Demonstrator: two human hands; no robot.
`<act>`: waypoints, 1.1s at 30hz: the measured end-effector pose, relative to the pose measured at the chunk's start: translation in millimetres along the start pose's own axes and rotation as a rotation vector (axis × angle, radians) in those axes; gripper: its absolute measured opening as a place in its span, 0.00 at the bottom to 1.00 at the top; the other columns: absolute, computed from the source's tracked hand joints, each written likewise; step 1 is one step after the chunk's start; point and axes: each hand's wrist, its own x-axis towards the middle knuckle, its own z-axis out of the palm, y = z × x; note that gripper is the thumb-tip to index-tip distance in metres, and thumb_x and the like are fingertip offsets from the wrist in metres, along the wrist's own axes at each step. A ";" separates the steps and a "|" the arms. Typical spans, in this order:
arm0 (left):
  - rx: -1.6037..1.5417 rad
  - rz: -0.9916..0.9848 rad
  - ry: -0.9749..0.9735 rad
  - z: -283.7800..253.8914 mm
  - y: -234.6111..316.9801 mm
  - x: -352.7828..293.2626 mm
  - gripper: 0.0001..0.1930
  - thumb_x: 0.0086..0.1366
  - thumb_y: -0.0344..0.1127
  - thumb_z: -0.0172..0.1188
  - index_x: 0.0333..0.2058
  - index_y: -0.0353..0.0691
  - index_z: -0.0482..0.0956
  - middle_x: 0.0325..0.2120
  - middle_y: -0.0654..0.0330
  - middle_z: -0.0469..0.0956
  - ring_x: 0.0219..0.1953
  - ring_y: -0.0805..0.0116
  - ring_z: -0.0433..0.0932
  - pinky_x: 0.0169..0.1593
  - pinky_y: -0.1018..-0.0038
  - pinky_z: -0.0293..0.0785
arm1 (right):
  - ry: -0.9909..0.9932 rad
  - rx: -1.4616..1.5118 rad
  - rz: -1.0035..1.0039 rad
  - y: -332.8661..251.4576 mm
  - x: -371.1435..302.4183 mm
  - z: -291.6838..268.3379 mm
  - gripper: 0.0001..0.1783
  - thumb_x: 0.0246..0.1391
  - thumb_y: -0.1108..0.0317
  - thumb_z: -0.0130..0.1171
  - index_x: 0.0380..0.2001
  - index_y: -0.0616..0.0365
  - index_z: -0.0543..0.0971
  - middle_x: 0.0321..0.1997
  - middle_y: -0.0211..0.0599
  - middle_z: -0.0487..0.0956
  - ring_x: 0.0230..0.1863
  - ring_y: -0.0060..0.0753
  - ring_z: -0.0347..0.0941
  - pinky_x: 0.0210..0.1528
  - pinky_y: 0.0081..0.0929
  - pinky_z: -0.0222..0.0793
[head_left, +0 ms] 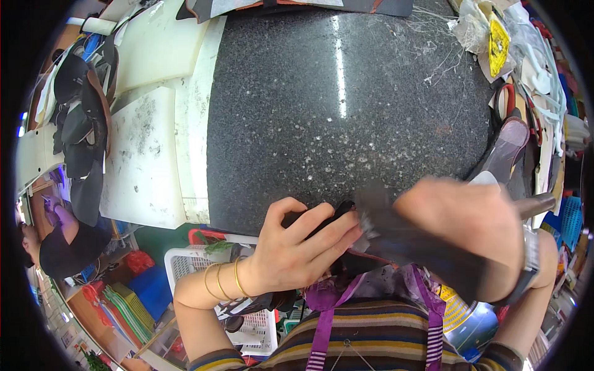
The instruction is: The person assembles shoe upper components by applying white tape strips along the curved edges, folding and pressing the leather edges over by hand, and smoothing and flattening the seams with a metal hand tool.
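**Striped top below, dark piece being held at the counter's edge**

Nearest the lens, the striped top is being crossed by purple straps. Just above, at the near edge of the counter, the dark piece is being pinched under the curled fingers of the left hand. A handled tool is being gripped in the right hand, which is being shown blurred; its working end cannot be told. Whether the dark blur between the hands is being formed by tool or piece is also unclear.

The piece is being judged light, thin and pliant, leather-like, and hardly fragile; some slipping is being expected on smooth stone, so it is best being pressed flat near its edge, fingertips kept back.

The dark speckled counter is being marked by pale flecks and a bright reflection. Its left side is being lined by white boards and dark cut-outs, its right by red-handled scissors. Below, a white basket is being partly hidden.
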 end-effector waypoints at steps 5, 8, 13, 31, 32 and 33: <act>-0.054 -0.003 0.023 8.5 -2.0 6.7 0.16 0.53 0.35 0.63 0.42 0.43 0.82 0.46 0.64 0.76 0.44 0.66 0.74 0.45 0.65 0.66 | 0.049 0.189 -0.082 27.1 -37.3 -10.6 0.13 0.50 0.64 0.57 0.35 0.62 0.72 0.25 0.38 0.71 0.29 0.39 0.75 0.30 0.33 0.71; -0.363 -0.184 0.045 -0.8 -7.2 4.2 0.18 0.53 0.39 0.66 0.44 0.41 0.80 0.42 0.63 0.76 0.44 0.63 0.74 0.46 0.65 0.66 | 0.426 -0.085 0.388 27.9 -99.4 -6.8 0.18 0.45 0.76 0.57 0.43 0.68 0.74 0.36 0.48 0.76 0.37 0.48 0.76 0.39 0.33 0.71; -0.196 -0.234 0.007 -7.7 -7.4 56.7 0.26 0.48 0.37 0.71 0.48 0.42 0.76 0.44 0.57 0.73 0.46 0.55 0.71 0.51 0.61 0.64 | 0.475 -0.650 0.624 86.2 -199.1 -0.1 0.26 0.46 0.83 0.52 0.52 0.64 0.70 0.43 0.53 0.72 0.44 0.58 0.71 0.44 0.42 0.69; -0.088 0.092 -0.130 5.6 37.8 117.3 0.14 0.51 0.27 0.60 0.39 0.37 0.79 0.30 0.55 0.74 0.34 0.56 0.76 0.38 0.68 0.75 | 0.504 -0.294 0.045 90.0 -110.5 42.0 0.25 0.49 0.69 0.55 0.53 0.61 0.72 0.49 0.41 0.75 0.54 0.40 0.71 0.57 0.35 0.67; -0.222 0.021 -0.237 7.9 42.0 103.8 0.13 0.52 0.27 0.62 0.39 0.38 0.79 0.31 0.56 0.75 0.34 0.56 0.77 0.37 0.65 0.74 | 0.474 -0.244 0.016 93.2 -110.5 35.6 0.25 0.47 0.70 0.57 0.51 0.62 0.72 0.48 0.41 0.75 0.53 0.41 0.71 0.56 0.35 0.68; -0.317 0.002 -0.152 10.0 41.3 96.7 0.12 0.52 0.25 0.63 0.38 0.37 0.80 0.29 0.55 0.76 0.33 0.56 0.77 0.35 0.65 0.73 | 0.491 -0.254 0.011 95.9 -111.4 28.3 0.25 0.47 0.70 0.57 0.51 0.62 0.72 0.48 0.41 0.75 0.53 0.41 0.71 0.56 0.35 0.68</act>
